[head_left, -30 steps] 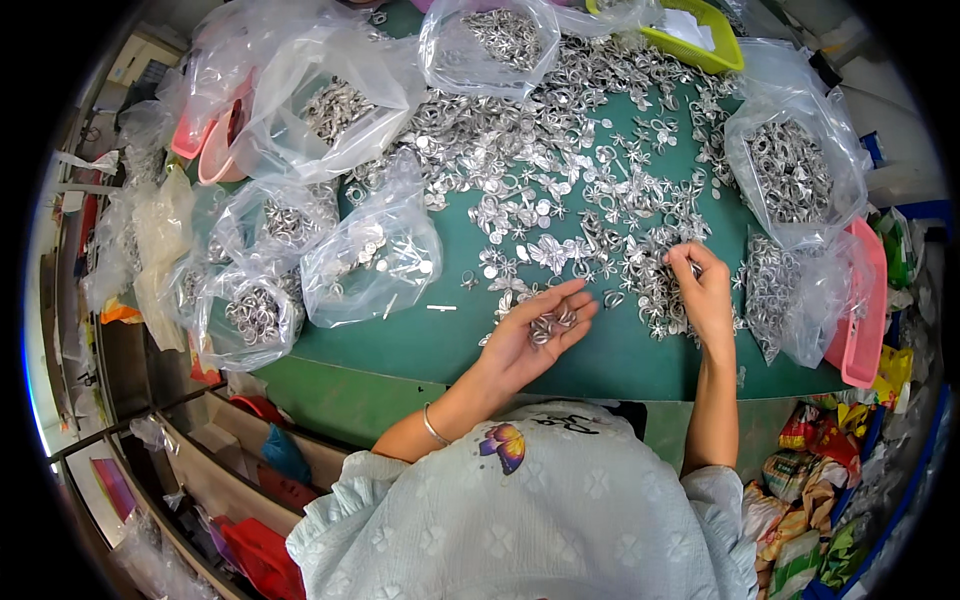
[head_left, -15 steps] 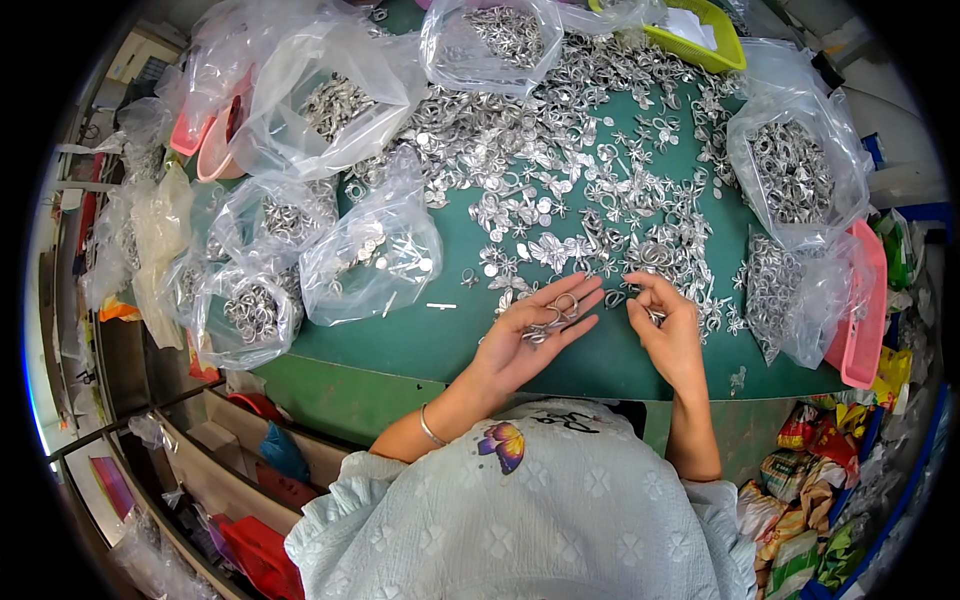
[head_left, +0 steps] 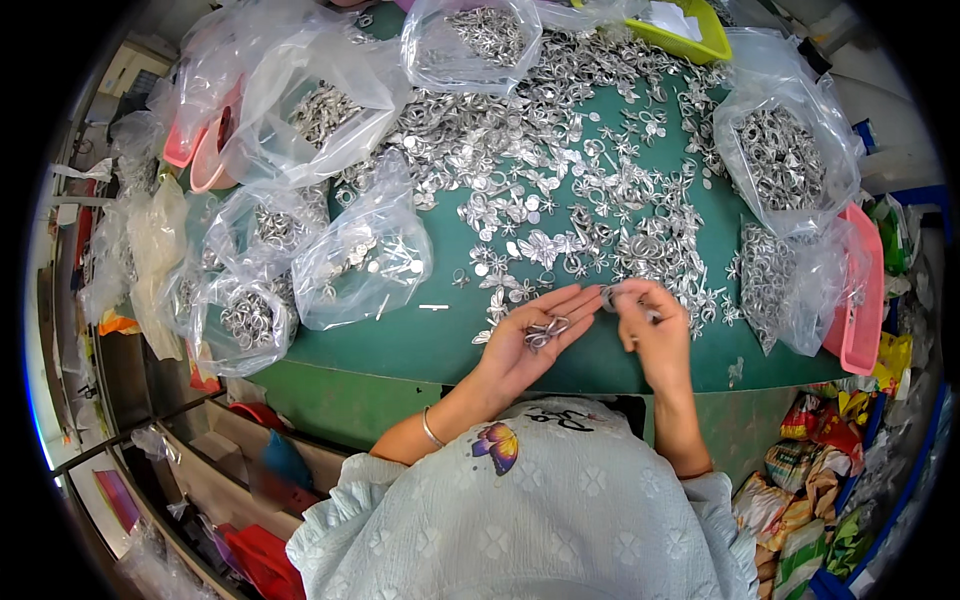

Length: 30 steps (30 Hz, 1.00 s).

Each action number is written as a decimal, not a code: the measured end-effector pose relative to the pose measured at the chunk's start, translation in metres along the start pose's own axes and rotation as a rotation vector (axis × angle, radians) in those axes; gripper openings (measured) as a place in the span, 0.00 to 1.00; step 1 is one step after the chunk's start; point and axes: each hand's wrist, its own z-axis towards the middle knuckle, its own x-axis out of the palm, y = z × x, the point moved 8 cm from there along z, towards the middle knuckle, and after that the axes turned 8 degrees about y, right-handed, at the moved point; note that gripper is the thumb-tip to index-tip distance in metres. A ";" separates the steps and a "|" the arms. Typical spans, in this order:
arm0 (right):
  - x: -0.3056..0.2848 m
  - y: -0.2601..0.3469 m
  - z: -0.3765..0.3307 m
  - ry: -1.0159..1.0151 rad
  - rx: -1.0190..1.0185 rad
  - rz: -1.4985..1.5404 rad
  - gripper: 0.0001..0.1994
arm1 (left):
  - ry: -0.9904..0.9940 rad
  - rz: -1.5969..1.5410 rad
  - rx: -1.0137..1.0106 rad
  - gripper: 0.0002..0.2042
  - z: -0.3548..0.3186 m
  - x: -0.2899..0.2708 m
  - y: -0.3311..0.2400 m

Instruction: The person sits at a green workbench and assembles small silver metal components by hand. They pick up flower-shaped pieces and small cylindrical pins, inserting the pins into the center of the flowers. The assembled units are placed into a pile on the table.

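Observation:
My left hand (head_left: 525,345) is turned palm up with its fingers stretched out. Several silver-coloured metal rings (head_left: 547,331) rest in its palm. Close to those fingertips, my right hand (head_left: 655,325) pinches a silver ring (head_left: 609,294) between thumb and finger; its other fingers are curled, and a bit of metal shows between them. Beyond both hands, silver metal pieces (head_left: 540,250) shaped like butterflies, flowers and rings lie spread on the green table (head_left: 350,350). A thicker heap of such pieces (head_left: 480,130) is farther back.
Clear plastic bags of metal pieces stand at the left (head_left: 375,280), at the back (head_left: 470,75) and at the right (head_left: 780,220). A yellow-green basket (head_left: 700,45) is at the far right, a pink tray (head_left: 862,300) by the right edge. One thin white strip (head_left: 433,307) lies left of my hands.
My right hand has moved left and up to my left fingertips, with a ring in its pinch. The rings in my left hand have shifted from the fingers down toward the palm.

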 end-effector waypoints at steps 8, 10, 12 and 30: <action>-0.031 -0.024 0.001 0.130 0.004 0.994 0.08 | -0.139 1.508 0.293 0.12 0.012 0.022 -0.019; -0.039 -0.030 0.000 0.044 0.006 0.968 0.09 | -0.112 2.055 0.445 0.13 0.018 0.045 -0.012; -0.036 -0.021 -0.002 0.035 0.020 0.973 0.11 | -0.140 2.228 0.398 0.14 0.030 0.043 -0.006; -0.032 0.034 0.033 -0.332 -0.426 -1.051 0.09 | 0.005 0.335 -0.119 0.10 0.025 0.003 0.007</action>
